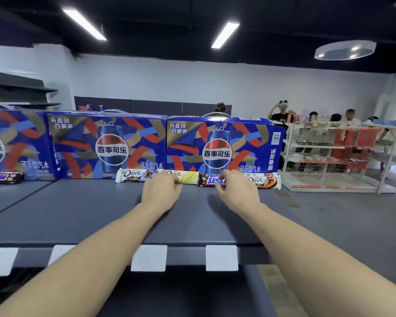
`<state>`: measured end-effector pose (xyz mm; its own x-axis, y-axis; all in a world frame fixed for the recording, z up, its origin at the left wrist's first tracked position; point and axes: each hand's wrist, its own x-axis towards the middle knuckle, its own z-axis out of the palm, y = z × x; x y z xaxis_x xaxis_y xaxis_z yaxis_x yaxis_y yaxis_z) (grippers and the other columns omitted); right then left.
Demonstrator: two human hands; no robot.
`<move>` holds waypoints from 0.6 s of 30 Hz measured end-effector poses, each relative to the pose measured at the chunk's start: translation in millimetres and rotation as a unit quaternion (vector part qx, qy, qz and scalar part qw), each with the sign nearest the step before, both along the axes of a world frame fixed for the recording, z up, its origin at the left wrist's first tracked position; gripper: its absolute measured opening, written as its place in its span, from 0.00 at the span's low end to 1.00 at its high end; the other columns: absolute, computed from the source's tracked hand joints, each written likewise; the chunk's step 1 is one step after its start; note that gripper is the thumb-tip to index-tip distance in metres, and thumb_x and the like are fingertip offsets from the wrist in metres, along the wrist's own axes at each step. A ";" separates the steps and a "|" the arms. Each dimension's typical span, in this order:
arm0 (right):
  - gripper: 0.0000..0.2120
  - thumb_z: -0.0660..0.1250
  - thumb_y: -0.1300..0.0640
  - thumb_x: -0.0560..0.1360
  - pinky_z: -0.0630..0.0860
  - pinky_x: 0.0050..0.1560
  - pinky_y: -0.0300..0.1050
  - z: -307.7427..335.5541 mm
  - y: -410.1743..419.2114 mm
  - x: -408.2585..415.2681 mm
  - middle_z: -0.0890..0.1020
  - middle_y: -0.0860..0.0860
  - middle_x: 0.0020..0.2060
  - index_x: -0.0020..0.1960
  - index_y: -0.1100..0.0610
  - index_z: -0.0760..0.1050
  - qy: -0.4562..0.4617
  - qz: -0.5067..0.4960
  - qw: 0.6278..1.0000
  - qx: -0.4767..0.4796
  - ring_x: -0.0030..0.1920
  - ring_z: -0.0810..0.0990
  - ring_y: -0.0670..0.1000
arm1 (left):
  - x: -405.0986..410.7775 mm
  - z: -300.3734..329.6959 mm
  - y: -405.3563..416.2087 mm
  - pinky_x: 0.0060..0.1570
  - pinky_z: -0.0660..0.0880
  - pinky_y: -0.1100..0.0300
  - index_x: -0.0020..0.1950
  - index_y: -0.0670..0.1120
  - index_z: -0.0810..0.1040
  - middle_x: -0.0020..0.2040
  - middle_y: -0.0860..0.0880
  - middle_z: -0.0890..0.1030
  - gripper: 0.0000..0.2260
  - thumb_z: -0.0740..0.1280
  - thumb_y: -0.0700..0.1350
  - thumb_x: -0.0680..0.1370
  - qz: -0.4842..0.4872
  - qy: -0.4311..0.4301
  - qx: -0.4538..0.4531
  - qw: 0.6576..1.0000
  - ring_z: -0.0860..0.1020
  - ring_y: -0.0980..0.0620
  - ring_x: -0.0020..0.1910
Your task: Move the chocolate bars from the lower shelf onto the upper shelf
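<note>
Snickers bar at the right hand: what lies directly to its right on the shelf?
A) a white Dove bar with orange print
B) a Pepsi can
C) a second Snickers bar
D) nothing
A: just right of the Snickers bar, a white Dove bar with orange print lies against the Pepsi box.

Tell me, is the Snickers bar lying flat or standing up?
Standing on its long edge. The Snickers bar faces forward, leaning against the Pepsi box, with the right hand touching it.

Both hands reach across the upper shelf point(78, 216): left hand point(161, 191) touches a yellow Dove bar point(188, 177), right hand point(234, 187) a Snickers bar point(209, 180), before Pepsi cartons point(105, 145).
</note>
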<state>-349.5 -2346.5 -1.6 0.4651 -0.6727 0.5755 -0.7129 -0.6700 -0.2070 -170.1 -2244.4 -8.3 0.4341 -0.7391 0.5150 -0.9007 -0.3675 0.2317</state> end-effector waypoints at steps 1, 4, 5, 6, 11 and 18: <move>0.14 0.61 0.47 0.79 0.73 0.46 0.49 -1.0 7.1 -0.3 0.79 0.53 0.49 0.58 0.54 0.76 0.002 -0.002 1.000 -0.016 0.51 0.77 0.55 | -1.0 -0.7 7.2 0.54 0.72 0.53 0.57 0.50 0.81 0.55 0.48 0.77 0.14 0.62 0.55 0.79 0.002 -0.002 -0.001 1.000 0.74 0.47 0.57; 0.18 0.59 0.45 0.79 0.74 0.51 0.51 -3.1 29.4 0.4 0.79 0.54 0.52 0.60 0.55 0.76 0.008 -0.009 1.000 -0.028 0.54 0.75 0.56 | -4.7 -2.1 31.1 0.60 0.70 0.50 0.61 0.51 0.79 0.59 0.47 0.76 0.17 0.61 0.58 0.79 0.011 -0.004 0.004 1.000 0.70 0.47 0.63; 0.19 0.59 0.44 0.79 0.74 0.52 0.52 -2.8 38.3 0.2 0.78 0.54 0.53 0.62 0.55 0.75 0.007 -0.008 1.000 -0.017 0.56 0.75 0.56 | -7.3 -1.7 40.2 0.61 0.69 0.50 0.62 0.51 0.79 0.60 0.47 0.75 0.17 0.60 0.58 0.79 0.016 -0.003 0.008 1.000 0.69 0.47 0.64; 0.19 0.59 0.45 0.79 0.74 0.54 0.52 -2.9 47.7 -0.1 0.78 0.54 0.55 0.63 0.55 0.74 0.002 -0.006 1.000 0.000 0.57 0.75 0.56 | -10.5 -1.3 49.2 0.62 0.69 0.50 0.63 0.51 0.78 0.61 0.47 0.75 0.18 0.60 0.58 0.79 0.023 0.000 0.012 1.000 0.68 0.47 0.65; 0.20 0.61 0.47 0.79 0.72 0.58 0.51 -7.5 107.6 -3.5 0.75 0.53 0.62 0.67 0.54 0.72 -0.055 0.052 0.996 0.046 0.62 0.72 0.55 | -34.6 -4.8 101.5 0.64 0.66 0.50 0.66 0.51 0.75 0.65 0.47 0.73 0.18 0.60 0.57 0.80 0.046 0.035 -0.008 0.998 0.68 0.46 0.67; 0.14 0.62 0.56 0.77 0.77 0.50 0.48 -46.6 211.2 1.4 0.77 0.47 0.55 0.63 0.51 0.74 -0.163 0.187 0.968 0.031 0.56 0.75 0.48 | -72.0 -26.3 196.6 0.63 0.67 0.50 0.72 0.47 0.67 0.67 0.46 0.72 0.23 0.63 0.53 0.79 0.102 0.063 -0.054 0.991 0.69 0.45 0.67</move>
